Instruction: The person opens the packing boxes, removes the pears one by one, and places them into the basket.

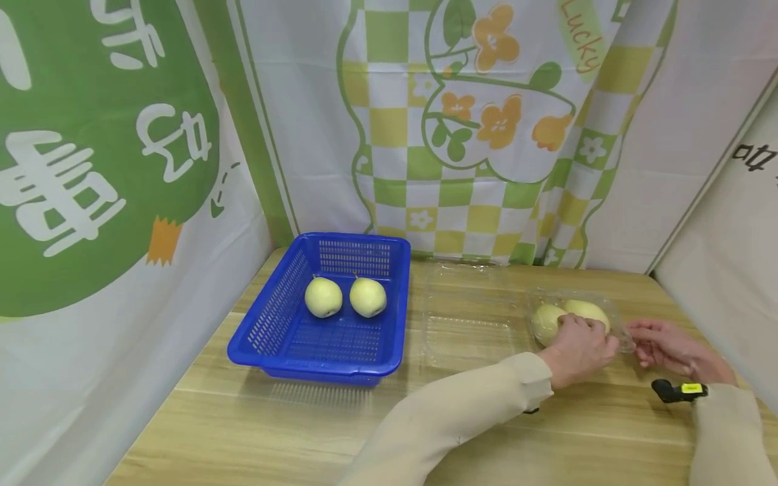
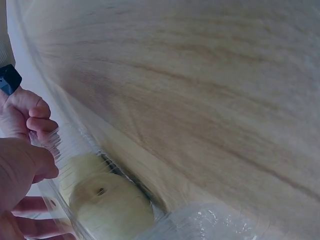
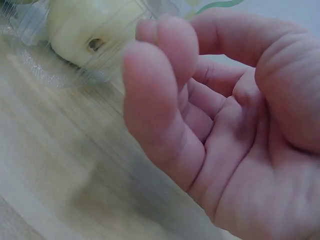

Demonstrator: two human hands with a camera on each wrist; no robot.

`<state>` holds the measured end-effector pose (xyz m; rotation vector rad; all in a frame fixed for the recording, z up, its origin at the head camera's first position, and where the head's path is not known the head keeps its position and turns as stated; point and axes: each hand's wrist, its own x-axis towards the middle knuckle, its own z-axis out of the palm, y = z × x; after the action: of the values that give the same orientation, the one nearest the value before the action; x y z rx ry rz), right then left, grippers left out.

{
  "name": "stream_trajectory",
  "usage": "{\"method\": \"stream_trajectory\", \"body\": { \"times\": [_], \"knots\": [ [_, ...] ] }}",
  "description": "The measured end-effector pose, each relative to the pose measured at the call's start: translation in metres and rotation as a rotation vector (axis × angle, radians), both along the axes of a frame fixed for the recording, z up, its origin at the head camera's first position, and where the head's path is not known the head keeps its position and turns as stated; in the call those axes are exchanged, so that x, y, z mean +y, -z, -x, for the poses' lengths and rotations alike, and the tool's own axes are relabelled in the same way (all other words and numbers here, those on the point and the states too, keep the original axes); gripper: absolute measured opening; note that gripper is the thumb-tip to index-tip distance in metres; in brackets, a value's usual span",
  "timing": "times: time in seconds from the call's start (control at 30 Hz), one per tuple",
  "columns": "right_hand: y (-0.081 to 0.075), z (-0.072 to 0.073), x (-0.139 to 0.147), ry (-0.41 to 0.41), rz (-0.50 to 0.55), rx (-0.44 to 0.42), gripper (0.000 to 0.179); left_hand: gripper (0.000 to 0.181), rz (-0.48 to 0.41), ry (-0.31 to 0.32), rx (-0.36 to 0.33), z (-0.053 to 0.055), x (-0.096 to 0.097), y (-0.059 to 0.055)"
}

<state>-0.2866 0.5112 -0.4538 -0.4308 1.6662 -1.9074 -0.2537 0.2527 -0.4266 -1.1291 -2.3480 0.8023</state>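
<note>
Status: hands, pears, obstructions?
Left hand at clear container, grip unclear. Right hand beside it, loosely curled. Two pears visible inside, left hand partly blocking view. Two more pears in blue basket.

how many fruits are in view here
4: a left fruit and a right fruit in the blue basket, plus two fruits in the clear container. The left hand partly blocks the container, so another could be hidden.
</note>
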Motion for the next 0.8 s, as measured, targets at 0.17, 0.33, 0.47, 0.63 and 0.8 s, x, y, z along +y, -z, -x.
{"method": "stream_trajectory", "body": {
  "times": [0.17,0.33,0.47,0.63,0.8],
  "knots": [
    [-0.0035,0.0016,-0.001,0.003,-0.038,0.003,0.045,0.036,-0.037,0.037,0.032,0.003,-0.0011,0.0001],
    [-0.006,0.003,-0.0025,0.028,-0.078,0.002,0.041,0.039,-0.1,0.037,0.044,0.0053,-0.0021,-0.0011],
    [-0.0062,0.003,-0.0043,0.056,-0.088,-0.001,0.039,0.042,-0.112,0.025,0.02,0.0053,-0.0025,-0.0022],
    [-0.0064,0.0038,-0.0043,0.044,-0.075,-0.013,0.041,0.041,-0.11,0.038,0.004,0.0047,-0.0028,-0.0027],
    [-0.0068,0.0073,-0.0061,0.077,-0.087,-0.018,0.041,0.038,-0.12,0.042,0.004,0.0057,-0.0029,-0.0025]
  ]
}}
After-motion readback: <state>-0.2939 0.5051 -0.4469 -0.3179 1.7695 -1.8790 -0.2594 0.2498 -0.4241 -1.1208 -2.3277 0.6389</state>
